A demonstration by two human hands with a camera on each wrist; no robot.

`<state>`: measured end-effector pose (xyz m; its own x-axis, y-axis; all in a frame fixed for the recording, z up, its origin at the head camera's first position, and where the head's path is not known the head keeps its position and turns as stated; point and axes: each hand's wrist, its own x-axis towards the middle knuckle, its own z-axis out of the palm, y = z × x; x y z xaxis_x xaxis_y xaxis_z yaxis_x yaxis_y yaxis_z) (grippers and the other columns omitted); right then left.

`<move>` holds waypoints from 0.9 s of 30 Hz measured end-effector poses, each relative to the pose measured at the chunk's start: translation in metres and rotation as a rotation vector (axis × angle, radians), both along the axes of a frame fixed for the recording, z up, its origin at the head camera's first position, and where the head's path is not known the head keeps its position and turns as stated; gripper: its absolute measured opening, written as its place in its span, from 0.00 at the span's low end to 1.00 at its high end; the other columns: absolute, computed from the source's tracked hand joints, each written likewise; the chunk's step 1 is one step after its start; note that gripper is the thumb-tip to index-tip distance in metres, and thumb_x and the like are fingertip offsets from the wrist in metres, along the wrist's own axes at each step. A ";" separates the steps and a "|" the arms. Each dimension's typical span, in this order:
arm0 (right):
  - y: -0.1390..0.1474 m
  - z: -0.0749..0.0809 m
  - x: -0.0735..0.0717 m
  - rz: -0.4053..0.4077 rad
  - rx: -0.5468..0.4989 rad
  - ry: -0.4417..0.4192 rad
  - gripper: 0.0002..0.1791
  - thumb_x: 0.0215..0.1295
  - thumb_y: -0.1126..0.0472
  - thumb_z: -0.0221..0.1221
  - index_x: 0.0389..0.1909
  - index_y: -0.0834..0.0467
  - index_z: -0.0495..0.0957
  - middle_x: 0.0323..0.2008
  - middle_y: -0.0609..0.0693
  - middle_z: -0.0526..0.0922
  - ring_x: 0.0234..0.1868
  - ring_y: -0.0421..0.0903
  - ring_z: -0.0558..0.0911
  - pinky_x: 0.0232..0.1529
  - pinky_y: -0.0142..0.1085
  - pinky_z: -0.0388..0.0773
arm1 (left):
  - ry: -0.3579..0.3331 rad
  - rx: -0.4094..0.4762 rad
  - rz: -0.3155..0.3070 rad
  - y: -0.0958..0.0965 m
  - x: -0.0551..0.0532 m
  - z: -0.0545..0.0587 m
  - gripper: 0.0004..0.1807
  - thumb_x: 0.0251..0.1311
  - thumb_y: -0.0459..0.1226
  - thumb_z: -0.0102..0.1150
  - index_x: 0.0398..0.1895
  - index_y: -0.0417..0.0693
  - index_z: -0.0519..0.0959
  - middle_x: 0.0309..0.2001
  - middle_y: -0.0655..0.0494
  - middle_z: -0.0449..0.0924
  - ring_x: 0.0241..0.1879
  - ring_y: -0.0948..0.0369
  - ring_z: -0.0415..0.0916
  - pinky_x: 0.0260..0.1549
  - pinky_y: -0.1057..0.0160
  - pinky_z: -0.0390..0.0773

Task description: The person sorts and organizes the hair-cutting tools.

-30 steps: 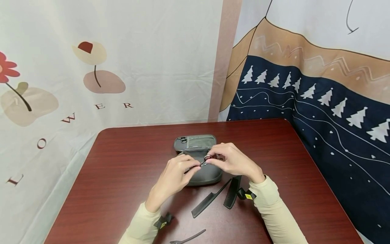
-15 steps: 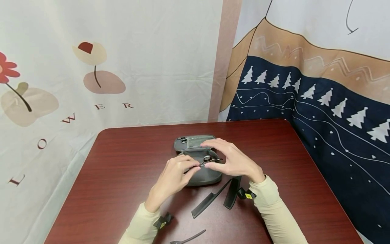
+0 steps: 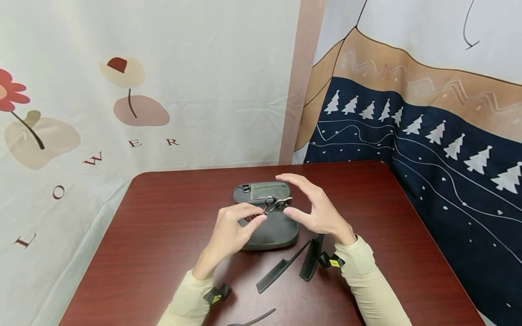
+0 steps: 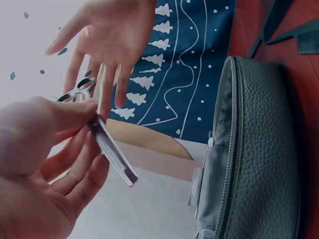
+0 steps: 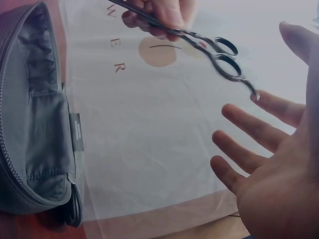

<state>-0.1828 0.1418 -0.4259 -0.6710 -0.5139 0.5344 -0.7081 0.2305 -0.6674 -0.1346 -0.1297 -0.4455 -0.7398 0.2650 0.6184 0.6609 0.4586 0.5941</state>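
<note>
My left hand (image 3: 230, 228) pinches a pair of thinning scissors (image 3: 271, 206) near the pivot, between thumb and fingers. In the left wrist view the toothed blade (image 4: 113, 153) points away from the finger rings. My right hand (image 3: 320, 208) is spread beside the rings, its fingers straight and its thumb apart. The right wrist view puts the finger rest of the scissors (image 5: 256, 96) at one fingertip. Below both hands lies a grey zip pouch (image 3: 272, 234), unzipped, with its lid (image 3: 267, 191) folded back.
Small scissors (image 3: 246, 187) sit in the lid's left side. Two black combs lie in front of the pouch: a tail comb (image 3: 272, 275) and a wider comb (image 3: 311, 259). A thin dark rod-like tool (image 3: 258, 318) lies at the near edge of view on the red-brown table (image 3: 163, 253).
My right hand has let go of the scissors' rings and spread its fingers. My left hand has raised the scissors slightly, turning the rings up and away from me.
</note>
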 end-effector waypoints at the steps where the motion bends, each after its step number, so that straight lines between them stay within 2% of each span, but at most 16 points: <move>1: 0.000 0.000 0.000 0.002 -0.018 0.001 0.40 0.70 0.61 0.70 0.83 0.52 0.73 0.80 0.49 0.78 0.82 0.47 0.75 0.87 0.38 0.67 | -0.013 0.029 0.013 0.000 0.000 0.001 0.05 0.64 0.32 0.81 0.41 0.48 0.96 0.39 0.57 0.96 0.36 0.62 0.91 0.35 0.67 0.88; 5: -0.001 0.000 -0.002 0.011 -0.072 0.012 0.38 0.73 0.58 0.68 0.83 0.52 0.73 0.79 0.50 0.80 0.82 0.48 0.77 0.88 0.37 0.67 | -0.078 0.166 0.053 0.000 -0.001 0.001 0.04 0.66 0.32 0.80 0.42 0.47 0.96 0.39 0.55 0.96 0.35 0.66 0.89 0.37 0.71 0.87; 10: -0.001 0.000 -0.002 0.007 -0.095 0.016 0.36 0.76 0.54 0.67 0.83 0.51 0.73 0.78 0.51 0.81 0.81 0.47 0.78 0.87 0.37 0.67 | -0.195 0.378 0.047 0.002 0.000 0.004 0.05 0.66 0.27 0.79 0.42 0.37 0.94 0.39 0.47 0.94 0.35 0.70 0.88 0.38 0.75 0.87; 12: -0.002 -0.001 -0.002 0.006 -0.101 0.010 0.36 0.76 0.54 0.66 0.83 0.50 0.73 0.78 0.51 0.81 0.81 0.47 0.78 0.88 0.37 0.67 | -0.239 0.456 0.044 0.002 0.001 0.006 0.05 0.65 0.25 0.78 0.43 0.34 0.93 0.39 0.50 0.93 0.35 0.71 0.87 0.38 0.75 0.86; 16: -0.003 -0.003 -0.002 0.011 -0.122 -0.005 0.35 0.76 0.55 0.66 0.83 0.50 0.73 0.77 0.52 0.82 0.81 0.47 0.78 0.88 0.38 0.67 | -0.295 0.583 0.030 0.003 0.003 0.011 0.06 0.64 0.21 0.75 0.44 0.28 0.91 0.39 0.64 0.93 0.35 0.72 0.87 0.39 0.75 0.87; 19: -0.005 -0.004 -0.002 0.025 -0.151 -0.016 0.34 0.77 0.58 0.65 0.82 0.52 0.74 0.76 0.56 0.82 0.80 0.48 0.78 0.87 0.40 0.69 | -0.320 0.643 0.023 0.003 0.004 0.013 0.06 0.65 0.20 0.73 0.44 0.24 0.90 0.38 0.69 0.93 0.35 0.72 0.88 0.39 0.75 0.88; 22: -0.006 -0.005 -0.002 0.043 -0.191 -0.029 0.33 0.76 0.62 0.63 0.81 0.54 0.74 0.75 0.58 0.83 0.79 0.51 0.79 0.86 0.44 0.71 | -0.345 0.683 0.030 0.003 0.005 0.014 0.07 0.66 0.20 0.73 0.44 0.23 0.89 0.37 0.70 0.94 0.34 0.73 0.88 0.39 0.75 0.88; 27: -0.007 -0.005 -0.001 0.058 -0.237 -0.042 0.32 0.76 0.63 0.62 0.80 0.58 0.74 0.74 0.59 0.83 0.77 0.54 0.79 0.85 0.39 0.71 | -0.384 0.737 0.066 0.004 0.005 0.015 0.08 0.66 0.20 0.73 0.45 0.21 0.88 0.33 0.68 0.94 0.30 0.72 0.87 0.36 0.74 0.88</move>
<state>-0.1840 0.1347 -0.4312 -0.6684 -0.4161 0.6166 -0.6859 0.0241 -0.7273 -0.1295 -0.1260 -0.4308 -0.9343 -0.1606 0.3182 0.3367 -0.1052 0.9357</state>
